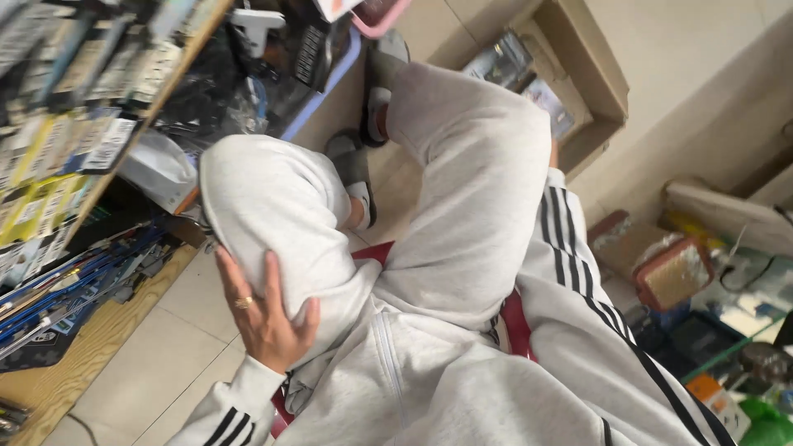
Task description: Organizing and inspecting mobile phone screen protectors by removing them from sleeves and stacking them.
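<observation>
I sit on a red stool and look down at my own legs in light grey sweatpants. My left hand, with a gold ring on one finger, lies spread over my bent left knee and holds nothing. My right arm, in a grey sleeve with black stripes, runs along the outside of my right thigh. Only a sliver of skin of my right hand shows at the cuff; the thigh hides the rest. My feet wear grey slippers on the tiled floor.
A wooden shelf rack full of small packaged goods stands close on the left, with blue rods on a lower shelf. An open cardboard box sits ahead. Red-rimmed trays and clutter lie at the right.
</observation>
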